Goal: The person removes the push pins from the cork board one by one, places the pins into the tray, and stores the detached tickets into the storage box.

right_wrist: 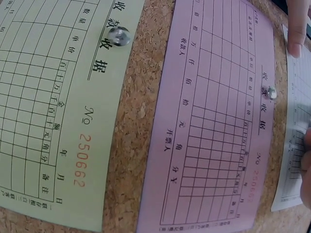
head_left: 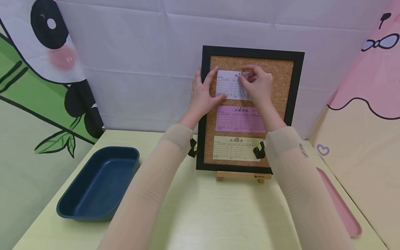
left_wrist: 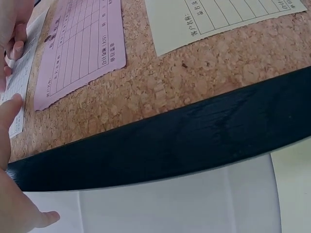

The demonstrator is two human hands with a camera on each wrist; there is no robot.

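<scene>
A black-framed corkboard (head_left: 282, 76) holds three receipt slips in a column: a white one (head_left: 225, 85) on top, a pink one (head_left: 235, 119) in the middle and a pale yellow one (head_left: 235, 149) below. My right hand (head_left: 260, 85) pinches a clear push pin (head_left: 241, 73) between thumb and forefinger at the white slip's top edge. Fingers spread, my left hand (head_left: 203, 92) lies along the board's left edge, its thumb on the white slip's lower left part. Clear pins sit in the pink slip (right_wrist: 214, 116) and the yellow slip (right_wrist: 53, 97) in the right wrist view.
The board leans on a small wooden easel (head_left: 243, 175) on the pale table (head_left: 225, 215). A deep blue tray (head_left: 98, 180) stands at the left. Partly behind my right sleeve lies a pink tray (head_left: 340, 205). A printed cloth (head_left: 140, 69) hangs behind.
</scene>
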